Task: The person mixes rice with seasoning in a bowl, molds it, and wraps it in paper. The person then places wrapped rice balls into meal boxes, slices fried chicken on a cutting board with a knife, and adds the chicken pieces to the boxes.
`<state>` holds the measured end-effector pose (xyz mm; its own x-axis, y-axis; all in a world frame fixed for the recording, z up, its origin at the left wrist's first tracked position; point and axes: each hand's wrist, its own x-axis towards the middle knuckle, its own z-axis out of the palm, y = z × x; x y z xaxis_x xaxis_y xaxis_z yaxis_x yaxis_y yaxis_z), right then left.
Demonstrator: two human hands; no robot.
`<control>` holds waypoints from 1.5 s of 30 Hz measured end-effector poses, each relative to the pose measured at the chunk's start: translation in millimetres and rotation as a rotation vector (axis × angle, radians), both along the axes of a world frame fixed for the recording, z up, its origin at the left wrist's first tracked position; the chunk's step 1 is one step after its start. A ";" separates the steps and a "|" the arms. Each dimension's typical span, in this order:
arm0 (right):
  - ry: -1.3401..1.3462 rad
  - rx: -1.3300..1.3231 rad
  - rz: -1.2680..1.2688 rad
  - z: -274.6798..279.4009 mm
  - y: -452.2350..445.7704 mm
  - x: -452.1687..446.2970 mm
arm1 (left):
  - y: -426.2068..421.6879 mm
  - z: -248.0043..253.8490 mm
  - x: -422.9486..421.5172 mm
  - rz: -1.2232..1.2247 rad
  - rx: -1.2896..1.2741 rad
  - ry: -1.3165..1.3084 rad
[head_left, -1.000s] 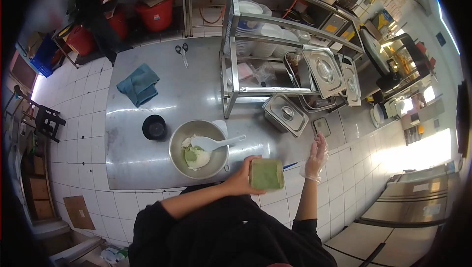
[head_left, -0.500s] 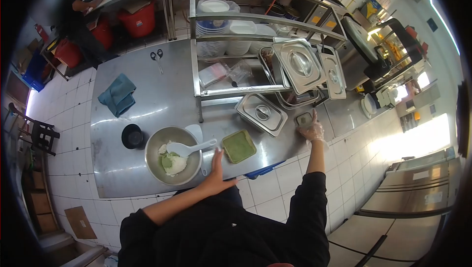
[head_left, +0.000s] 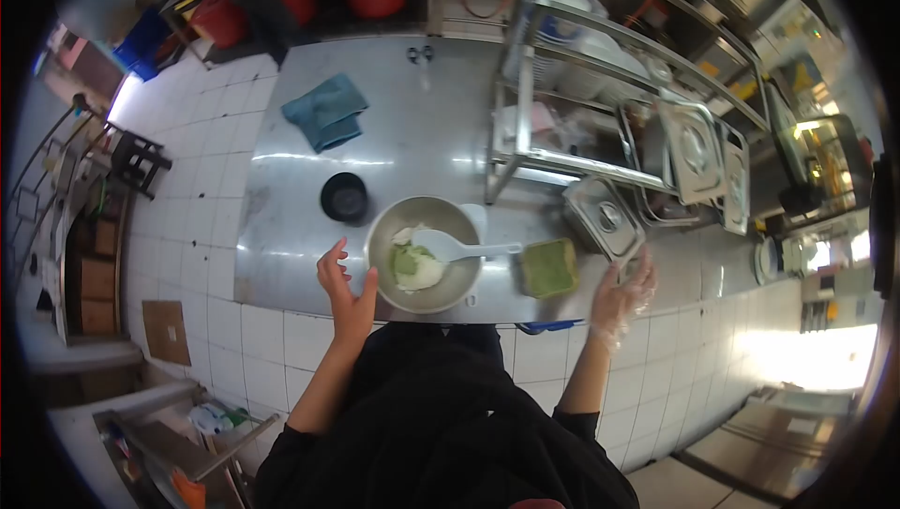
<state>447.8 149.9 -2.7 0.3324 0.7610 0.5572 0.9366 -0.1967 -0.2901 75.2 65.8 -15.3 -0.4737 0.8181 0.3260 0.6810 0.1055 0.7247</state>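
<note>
My left hand [head_left: 349, 286] is bare and empty, thumb apart from the fingers, just left of a metal mixing bowl [head_left: 377, 270]. In the bowl lie a white substance [head_left: 424, 273] and a green one [head_left: 405, 257], with a white spoon [head_left: 455, 247] whose handle reaches over the right rim. A shallow container of green paste [head_left: 549, 268] sits right of the bowl. My right hand [head_left: 622, 297], in a clear plastic glove, is open near the table edge, close to a lidded steel pan [head_left: 605, 218]. Whether anything lies under its fingers is hidden.
A black cup [head_left: 344, 199] stands behind the bowl's left side. Farther back lie a teal cloth [head_left: 325, 112] and scissors [head_left: 421, 57]. A metal rack [head_left: 525, 68] with tubs and lidded pans rises at the right. A person in dark clothing [head_left: 251, 3] stands across the room.
My view has swung left. My left hand has moved from the bowl's right side to its left. The gloved right hand has drawn back from the small container it was touching.
</note>
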 end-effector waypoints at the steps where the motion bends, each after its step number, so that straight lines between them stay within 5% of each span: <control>1: 0.064 -0.066 0.283 10.5 -0.9 -33.6 | -2.7 -17.3 -8.2 0.023 0.000 0.009; 2: 0.126 -0.133 0.557 21.4 -3.4 -68.1 | -3.8 -40.0 -15.6 0.001 -0.070 -0.303; 4: -0.183 -0.136 0.711 44.9 -4.7 -147.1 | -2.9 -45.4 -24.6 -0.131 -0.181 -0.894; 9: -0.612 -0.364 0.937 -59.9 35.7 -173.6 | 1.4 -62.2 -18.7 -0.256 -0.146 -1.101; 12: -0.356 -0.635 0.962 13.2 28.6 -182.8 | -5.5 -62.6 -12.6 -0.204 -0.125 -1.207; 14: -0.432 -0.648 1.048 0.9 17.9 -189.7 | -9.4 -58.9 -7.5 -0.201 -0.129 -1.293; 22: -0.491 -0.997 0.919 25.0 43.5 -213.1 | -4.2 -56.8 -14.7 -0.229 -0.117 -1.255; 25: -0.378 -0.798 0.846 -42.0 38.9 -206.5 | -8.1 -55.2 -16.5 -0.261 -0.136 -1.245; 29: -0.488 -0.783 0.929 -31.5 54.2 -194.7 | -6.4 -50.6 -6.6 -0.222 -0.069 -1.266; 31: -0.385 -0.912 0.600 5.6 58.6 -199.6 | -7.0 -50.9 0.9 -0.199 -0.055 -1.296; 34: -0.364 -0.924 0.771 -31.4 60.7 -204.2 | -0.2 -42.9 2.2 -0.281 -0.060 -1.251; 40: -0.227 -0.689 1.176 -21.1 61.6 -200.9 | 8.0 -41.5 -15.2 -0.330 -0.102 -1.308; 43: -0.510 -0.833 1.215 1.4 47.2 -194.0 | 5.2 -46.3 -21.9 -0.272 -0.091 -1.373; 45: -0.528 -0.637 1.349 4.4 31.1 -184.5 | 1.9 -50.9 -23.4 -0.246 -0.108 -1.371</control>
<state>263.3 181.0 1.8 -0.8741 0.4688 -0.1269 0.4806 0.8726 -0.0868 51.9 67.6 -66.2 -0.2024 0.9170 -0.3439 -0.5465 0.1856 0.8166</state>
